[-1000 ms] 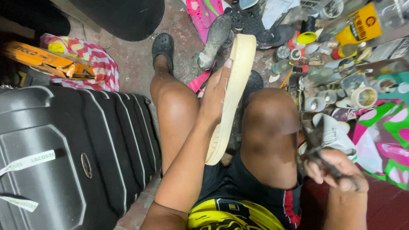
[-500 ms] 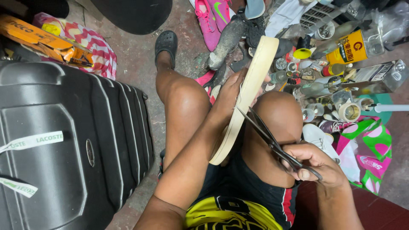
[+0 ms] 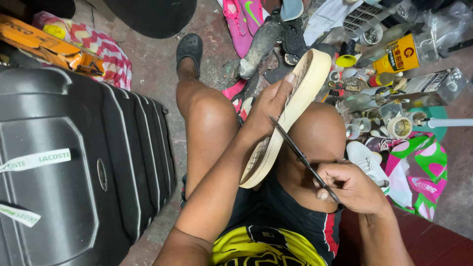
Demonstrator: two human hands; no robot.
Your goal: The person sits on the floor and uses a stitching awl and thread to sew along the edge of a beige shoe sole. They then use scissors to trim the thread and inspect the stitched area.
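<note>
Shoe sole, cream-coloured, stands tilted between the knees, gripped by the left hand. Right hand is closed around scissors whose tips touch the sole's edge.

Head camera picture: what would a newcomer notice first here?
At the centre, the left hand holds a cream shoe sole on edge above the knees, while the right hand points a thin dark tool at it. A large black suitcase fills the left side.
</note>
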